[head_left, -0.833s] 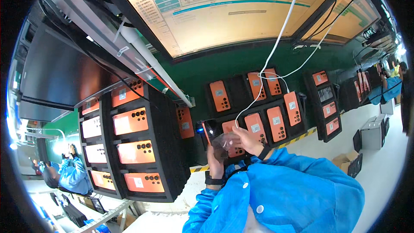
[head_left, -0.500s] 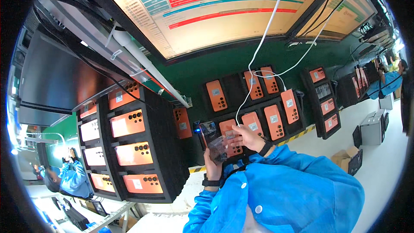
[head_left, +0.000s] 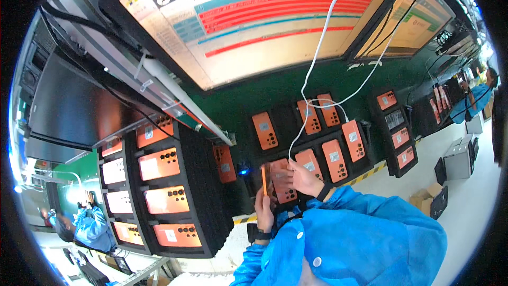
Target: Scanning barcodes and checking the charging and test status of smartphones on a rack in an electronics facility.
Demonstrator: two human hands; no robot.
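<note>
An orange phone (head_left: 265, 181) is upright in my left hand (head_left: 264, 210), seen nearly edge-on, with my fingers closed around its lower part. My right hand (head_left: 306, 179) is just right of it. A white cable (head_left: 302, 133) runs down to the thumb side of my right hand and seems pinched there; its end is hidden. The other right fingers stretch toward the phone, slightly blurred, over another orange phone (head_left: 283, 182) lying in a black foam tray (head_left: 288, 157). To the right, a second white cable plugs into the top of an orange phone (head_left: 353, 141).
A large monitor (head_left: 254, 26) rises behind the green bench (head_left: 264, 87). Stacked black trays of orange phones (head_left: 160, 182) stand at the left, another tray (head_left: 397, 127) at the right. A small blue light (head_left: 243, 171) glows beside my left hand. Co-workers (head_left: 91, 226) sit farther off.
The phone in my left hand has turned from showing its dark face to nearly edge-on. My right hand stays close by with the cable. The whole view has shifted slightly.
</note>
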